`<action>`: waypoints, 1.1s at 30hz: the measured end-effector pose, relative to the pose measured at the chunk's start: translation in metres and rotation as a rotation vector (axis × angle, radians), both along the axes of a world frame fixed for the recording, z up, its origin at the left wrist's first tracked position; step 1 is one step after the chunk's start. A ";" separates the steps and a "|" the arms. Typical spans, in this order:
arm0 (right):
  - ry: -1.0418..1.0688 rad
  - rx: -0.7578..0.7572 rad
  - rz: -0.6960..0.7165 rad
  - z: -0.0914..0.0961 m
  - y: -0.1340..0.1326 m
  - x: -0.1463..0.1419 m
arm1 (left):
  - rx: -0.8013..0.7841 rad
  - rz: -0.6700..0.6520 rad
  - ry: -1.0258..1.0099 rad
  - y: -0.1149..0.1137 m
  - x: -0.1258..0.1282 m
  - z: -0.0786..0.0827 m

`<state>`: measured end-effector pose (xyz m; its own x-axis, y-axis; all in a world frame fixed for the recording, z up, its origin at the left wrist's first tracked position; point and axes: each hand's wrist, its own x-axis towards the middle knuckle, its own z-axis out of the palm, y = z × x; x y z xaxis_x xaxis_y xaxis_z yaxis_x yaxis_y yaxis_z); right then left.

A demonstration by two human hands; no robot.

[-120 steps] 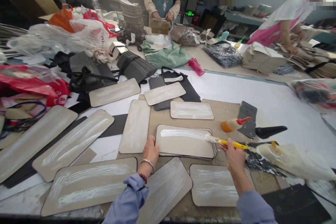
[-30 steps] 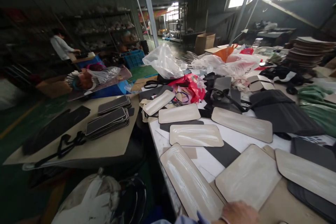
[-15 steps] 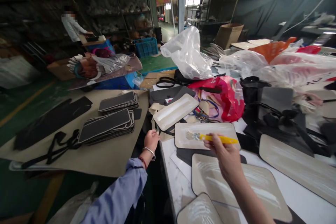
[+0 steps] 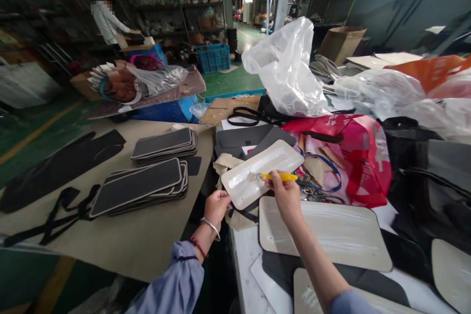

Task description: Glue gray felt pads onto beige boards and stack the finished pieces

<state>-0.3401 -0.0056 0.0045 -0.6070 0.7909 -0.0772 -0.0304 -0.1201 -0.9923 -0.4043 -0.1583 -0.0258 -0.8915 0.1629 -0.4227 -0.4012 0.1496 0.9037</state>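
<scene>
My right hand (image 4: 286, 196) is closed on a yellow-handled brush (image 4: 274, 176), whose bristles rest on a glue-coated cardboard panel (image 4: 263, 171) at the table's near-left corner. My left hand (image 4: 217, 206) pinches the near edge of that panel. Another glue-streaked panel (image 4: 327, 235) lies just right of it, under my right forearm. Two stacks of dark-faced panels (image 4: 142, 184) sit on the low brown board (image 4: 128, 235) to my left.
A red plastic bag (image 4: 349, 157) and black bags (image 4: 423, 167) crowd the table right of the panels. A clear plastic bag (image 4: 287, 68) stands behind. Black straps (image 4: 59, 211) lie on the brown board. A person (image 4: 108, 22) works at far shelves.
My view swung left from the table centre to its left end. My right hand brought the brush onto the farthest-left panel, and my left hand closed on that panel's edge.
</scene>
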 end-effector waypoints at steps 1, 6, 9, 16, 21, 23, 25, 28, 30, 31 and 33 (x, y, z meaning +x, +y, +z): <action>0.015 0.019 -0.026 0.002 0.004 -0.004 | 0.006 0.000 -0.002 0.000 0.000 0.001; 0.052 -0.084 0.078 -0.003 0.008 -0.028 | 0.012 0.013 0.014 -0.001 0.004 0.002; 0.072 -0.060 -0.080 -0.012 0.027 -0.039 | -0.005 0.014 0.047 -0.001 0.005 0.000; 0.189 -0.016 -0.370 0.024 0.074 0.001 | -0.005 0.064 0.030 -0.002 0.005 -0.001; 0.118 0.018 -0.434 0.061 0.081 0.099 | 0.034 0.070 -0.014 -0.012 0.008 0.000; 0.073 -0.001 -0.499 0.067 0.082 0.141 | -0.036 0.044 0.033 -0.020 0.015 0.002; 0.023 -0.018 -0.531 0.064 0.078 0.173 | -0.160 -0.035 0.141 -0.026 0.026 0.005; -0.009 -0.079 -0.479 0.046 0.055 0.186 | -0.329 -0.261 0.433 -0.024 0.050 0.011; 0.003 -0.158 -0.368 0.029 0.033 0.174 | -0.379 -0.452 0.684 -0.015 0.067 0.014; 0.009 -0.201 -0.303 0.021 0.023 0.165 | -0.410 -0.548 0.791 -0.009 0.075 0.015; 0.007 -0.248 -0.217 0.008 0.009 0.150 | -0.528 -0.716 0.914 0.001 0.086 0.016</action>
